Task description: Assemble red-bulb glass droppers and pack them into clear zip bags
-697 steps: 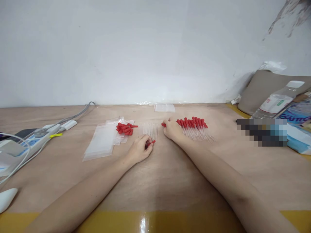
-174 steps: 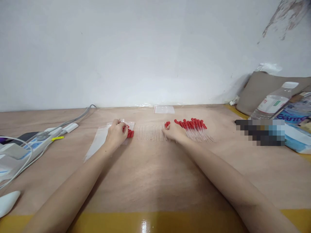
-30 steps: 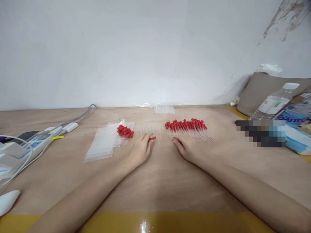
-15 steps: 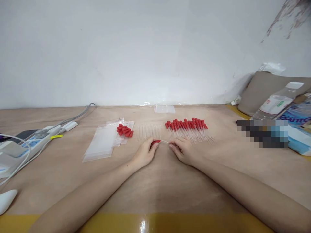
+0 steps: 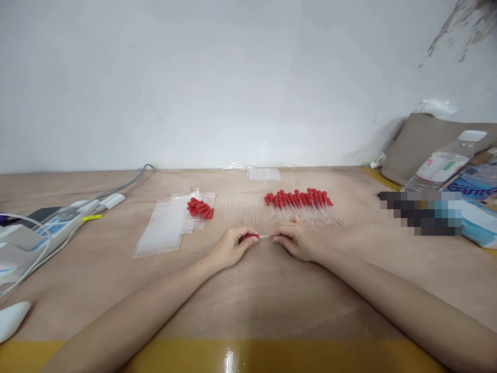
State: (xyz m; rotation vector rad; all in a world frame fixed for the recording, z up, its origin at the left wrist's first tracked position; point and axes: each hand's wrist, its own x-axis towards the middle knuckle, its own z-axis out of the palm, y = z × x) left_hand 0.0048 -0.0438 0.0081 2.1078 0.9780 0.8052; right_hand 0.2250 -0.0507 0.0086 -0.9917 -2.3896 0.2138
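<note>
My left hand point(image 5: 231, 246) pinches a small red rubber bulb point(image 5: 251, 236) just above the wooden table point(image 5: 248, 290). My right hand point(image 5: 297, 240) pinches the other end of a thin clear glass tube point(image 5: 266, 236) that runs into that bulb. Both hands meet at the middle of the table. Behind them lies a row of several bare clear tubes point(image 5: 239, 211). A pile of loose red bulbs point(image 5: 200, 207) rests on a small bag to the left. Several finished droppers with red bulbs point(image 5: 303, 205) lie in a row to the right.
Flat clear zip bags point(image 5: 162, 229) lie left of the bulbs, and one more bag point(image 5: 264, 173) sits by the wall. A power strip with cables point(image 5: 58, 223) is at the far left. A water bottle point(image 5: 442, 163) and packets crowd the right edge.
My left hand drew back from the bare tubes with a red bulb. My right hand took up a clear tube, and the two hands came together at the table's middle.
</note>
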